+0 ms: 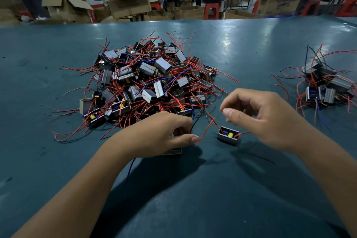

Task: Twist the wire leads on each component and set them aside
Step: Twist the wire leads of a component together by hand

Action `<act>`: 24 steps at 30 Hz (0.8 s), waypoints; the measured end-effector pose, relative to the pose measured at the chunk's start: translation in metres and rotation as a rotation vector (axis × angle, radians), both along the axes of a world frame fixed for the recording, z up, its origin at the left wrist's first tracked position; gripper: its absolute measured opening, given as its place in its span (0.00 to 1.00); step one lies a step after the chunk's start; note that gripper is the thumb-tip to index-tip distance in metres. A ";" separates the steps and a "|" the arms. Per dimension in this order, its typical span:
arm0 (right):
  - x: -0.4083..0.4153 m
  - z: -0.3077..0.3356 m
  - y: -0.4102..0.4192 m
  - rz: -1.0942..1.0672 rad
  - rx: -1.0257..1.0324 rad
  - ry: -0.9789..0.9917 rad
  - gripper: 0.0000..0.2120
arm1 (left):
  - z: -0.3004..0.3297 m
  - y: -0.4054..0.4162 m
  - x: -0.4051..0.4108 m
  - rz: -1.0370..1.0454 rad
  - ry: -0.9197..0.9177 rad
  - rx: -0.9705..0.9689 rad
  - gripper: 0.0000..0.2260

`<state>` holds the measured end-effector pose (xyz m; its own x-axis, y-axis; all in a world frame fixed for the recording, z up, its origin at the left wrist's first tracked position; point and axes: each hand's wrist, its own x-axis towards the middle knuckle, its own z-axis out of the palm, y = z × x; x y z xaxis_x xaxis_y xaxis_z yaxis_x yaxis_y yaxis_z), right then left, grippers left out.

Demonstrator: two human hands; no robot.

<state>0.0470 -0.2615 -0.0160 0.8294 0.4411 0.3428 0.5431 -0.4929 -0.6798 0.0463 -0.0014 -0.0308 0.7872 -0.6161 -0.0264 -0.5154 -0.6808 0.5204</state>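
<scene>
A large pile of small boxy components [146,81] with red, blue and black wire leads lies in the middle of the green table [58,160]. My left hand [164,133] is closed over one component [172,151] at the pile's near edge. Its fingertips pinch the black leads, and a blue lead [131,166] trails out below the wrist. Another component [229,136], with yellow and blue parts showing on top, rests on the table between my hands, its red leads spread out. My right hand [266,116] hovers just above and to the right of it, fingers loosely curled, with nothing visibly held.
A smaller heap of components [324,87] sits at the table's right edge. Beyond the far edge, several people sit on red stools [211,10] among open cardboard boxes [128,1].
</scene>
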 end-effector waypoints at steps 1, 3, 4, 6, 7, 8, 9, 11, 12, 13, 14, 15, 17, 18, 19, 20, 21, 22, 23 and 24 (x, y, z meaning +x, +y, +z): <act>0.000 -0.001 0.001 0.007 -0.021 0.006 0.05 | 0.000 0.000 0.000 0.002 0.005 -0.009 0.12; -0.001 -0.005 0.004 0.044 -0.058 0.037 0.06 | 0.000 0.000 0.000 0.001 0.013 -0.033 0.12; -0.002 -0.007 0.006 0.064 -0.077 0.051 0.06 | 0.000 -0.001 0.000 0.000 0.012 -0.041 0.11; -0.003 -0.008 0.008 0.087 -0.110 0.054 0.04 | 0.000 -0.001 0.000 0.002 -0.004 -0.053 0.10; -0.004 -0.007 0.008 0.087 -0.119 0.051 0.04 | 0.000 -0.002 0.000 0.005 -0.024 -0.057 0.09; -0.004 -0.006 0.008 0.082 -0.121 0.052 0.04 | 0.000 -0.002 0.000 0.010 -0.052 -0.061 0.08; -0.004 -0.005 0.008 0.078 -0.121 0.058 0.04 | 0.000 -0.003 0.000 0.018 -0.081 -0.070 0.07; -0.004 -0.004 0.007 0.095 -0.137 0.081 0.05 | 0.001 -0.006 -0.002 0.032 -0.135 -0.108 0.05; -0.004 -0.004 0.007 0.114 -0.153 0.094 0.05 | 0.001 -0.009 -0.004 0.039 -0.161 -0.134 0.05; -0.004 -0.004 0.007 0.133 -0.169 0.104 0.04 | 0.002 -0.011 -0.005 0.048 -0.187 -0.162 0.05; -0.004 -0.005 0.007 0.143 -0.178 0.106 0.04 | 0.002 -0.014 -0.007 0.056 -0.211 -0.192 0.04; -0.003 -0.005 0.006 0.138 -0.172 0.100 0.05 | 0.002 -0.016 -0.009 0.061 -0.231 -0.215 0.03; 0.001 -0.006 0.005 0.077 -0.077 0.091 0.06 | 0.001 -0.019 -0.011 0.070 -0.256 -0.216 0.06; 0.003 -0.006 0.005 0.037 0.003 0.091 0.05 | 0.000 -0.020 -0.011 0.075 -0.258 -0.201 0.09; 0.005 -0.006 0.005 0.008 0.072 0.090 0.05 | 0.000 -0.021 -0.012 0.078 -0.255 -0.192 0.11; 0.006 -0.007 0.006 -0.003 0.113 0.086 0.04 | -0.001 -0.022 -0.012 0.080 -0.252 -0.194 0.11; 0.006 -0.007 0.007 0.003 0.124 0.080 0.04 | -0.001 -0.023 -0.013 0.079 -0.254 -0.197 0.12; 0.005 -0.008 0.009 0.019 0.117 0.074 0.04 | -0.001 -0.024 -0.013 0.075 -0.261 -0.199 0.13; 0.004 -0.009 0.011 0.033 0.108 0.070 0.05 | -0.002 -0.025 -0.014 0.072 -0.268 -0.197 0.14; 0.002 -0.010 0.013 0.038 0.107 0.067 0.06 | -0.002 -0.027 -0.015 0.070 -0.278 -0.191 0.14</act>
